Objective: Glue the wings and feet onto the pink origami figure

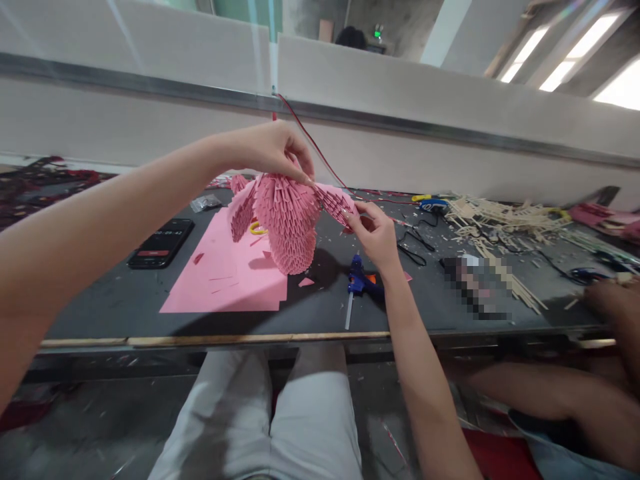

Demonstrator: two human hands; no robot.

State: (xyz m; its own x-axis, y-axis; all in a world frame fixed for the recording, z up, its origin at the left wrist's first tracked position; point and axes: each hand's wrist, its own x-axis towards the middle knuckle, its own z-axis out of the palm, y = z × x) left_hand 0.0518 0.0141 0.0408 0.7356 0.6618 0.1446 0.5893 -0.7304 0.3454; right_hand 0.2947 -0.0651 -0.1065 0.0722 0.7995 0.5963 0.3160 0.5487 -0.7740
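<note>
A pink paper figure, covered in rows of small folded points, stands upright off the table's middle, with wing-like flaps on both sides. My left hand reaches over its top, fingers bent down and pinching near where the right flap joins the body. That same flap's outer end is between the thumb and fingers of my right hand. Beneath and left of the figure lie pink paper sheets; yellow scissor handles show partly behind it. Below my right hand rests a blue glue gun with a glue stick.
A phone lies left of the sheets. To the right are a heap of pale wooden sticks, black cables and a blurred-out object. A co-worker's hand and arm are at the far right. A white partition runs behind the table.
</note>
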